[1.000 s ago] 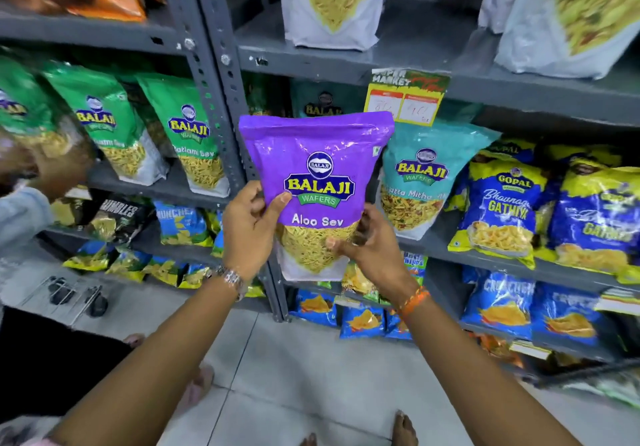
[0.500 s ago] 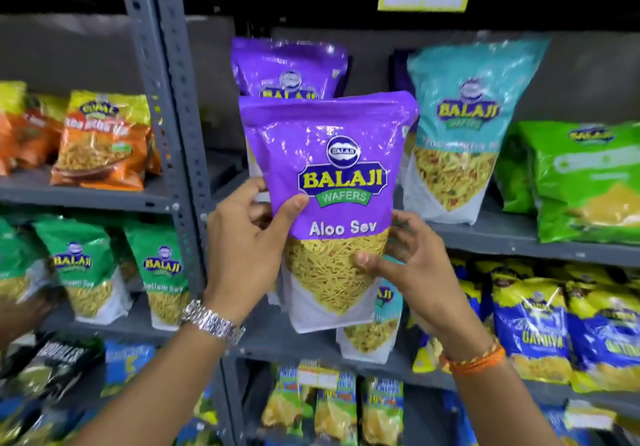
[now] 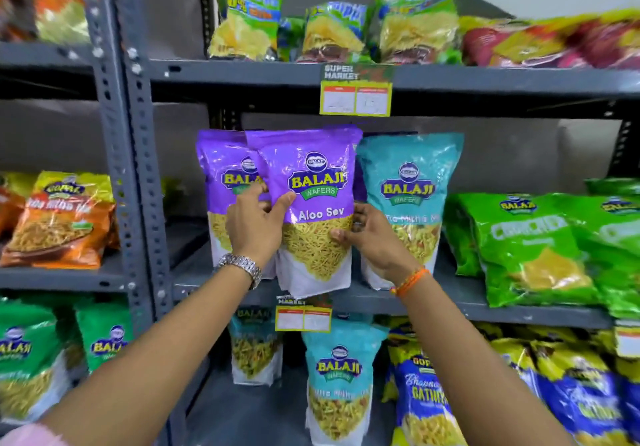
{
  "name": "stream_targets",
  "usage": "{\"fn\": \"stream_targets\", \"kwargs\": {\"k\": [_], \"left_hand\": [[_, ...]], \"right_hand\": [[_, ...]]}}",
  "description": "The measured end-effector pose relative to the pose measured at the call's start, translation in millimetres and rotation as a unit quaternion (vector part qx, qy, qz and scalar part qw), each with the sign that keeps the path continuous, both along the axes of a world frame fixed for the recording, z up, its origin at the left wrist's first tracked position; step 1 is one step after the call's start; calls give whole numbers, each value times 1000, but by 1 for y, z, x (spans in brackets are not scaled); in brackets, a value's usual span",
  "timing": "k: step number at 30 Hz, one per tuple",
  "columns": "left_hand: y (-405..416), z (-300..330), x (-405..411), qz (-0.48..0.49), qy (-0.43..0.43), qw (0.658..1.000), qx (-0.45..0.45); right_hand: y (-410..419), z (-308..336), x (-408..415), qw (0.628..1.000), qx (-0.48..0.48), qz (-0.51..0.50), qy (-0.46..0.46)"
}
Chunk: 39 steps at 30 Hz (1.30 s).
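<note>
**Trainee:** Where is the item at this step?

**Instructor:** The purple glossy plastic pouch (image 3: 313, 210) is upright at the front lip of the grey metal shelf (image 3: 485, 310). It stands in front of a second purple pouch (image 3: 221, 175) and just beside the teal plastic pouch (image 3: 410, 189). Whether its base rests on the shelf cannot be told. The left hand (image 3: 258, 227) has its grip on the left edge, thumb across the front. The right hand (image 3: 372, 241) has its grip pinching the right edge, low down.

**Trainee:** How should the person place it?

**Instructor:** Probably as follows: seat the base flat, slide it straight back to meet the pouch behind, keep the label facing out, and let go only once it stands unaided.

**Trainee:** Readable markings?

**Instructor:** The held pouch reads "BALAJI WAFERS" and "Aloo Sev". The teal pouch also reads "BALAJI"; its lower line is blurred. The yellow-bordered price tag (image 3: 356, 94) reads "SUPER MARKET"; its figures are illegible.
</note>
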<state>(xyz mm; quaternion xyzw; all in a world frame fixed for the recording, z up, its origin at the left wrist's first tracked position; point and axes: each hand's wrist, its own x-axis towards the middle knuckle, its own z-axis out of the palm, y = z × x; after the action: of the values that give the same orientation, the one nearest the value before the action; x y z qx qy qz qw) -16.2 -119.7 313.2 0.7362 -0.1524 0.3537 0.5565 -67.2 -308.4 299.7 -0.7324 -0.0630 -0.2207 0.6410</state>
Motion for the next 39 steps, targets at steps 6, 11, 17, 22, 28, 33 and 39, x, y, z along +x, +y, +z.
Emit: {"fn": "stream_targets", "kwargs": {"k": [6, 11, 17, 22, 28, 33, 39], "left_hand": [[-14, 1, 10, 25, 17, 999, 13], [-15, -6, 19, 18, 20, 1000, 7], [3, -15, 12, -101, 81, 984, -123], [-2, -41, -39, -141, 46, 973, -174], [-59, -74, -52, -250, 90, 964, 2], [-103, -86, -32, -226, 135, 951, 159], [-146, -84, -26, -205, 96, 960, 162]], "right_hand": [[2, -7, 27, 999, -1, -30, 22], [6, -16, 36, 998, -27, -62, 11], [10, -20, 9, 998, -44, -40, -13], [-11, -19, -50, 999, -7, -14, -34], [-80, -20, -68, 960, 70, -202, -179], [-120, -31, -38, 963, 50, -247, -94], [-136, -41, -14, 995, 76, -63, -19]]}}
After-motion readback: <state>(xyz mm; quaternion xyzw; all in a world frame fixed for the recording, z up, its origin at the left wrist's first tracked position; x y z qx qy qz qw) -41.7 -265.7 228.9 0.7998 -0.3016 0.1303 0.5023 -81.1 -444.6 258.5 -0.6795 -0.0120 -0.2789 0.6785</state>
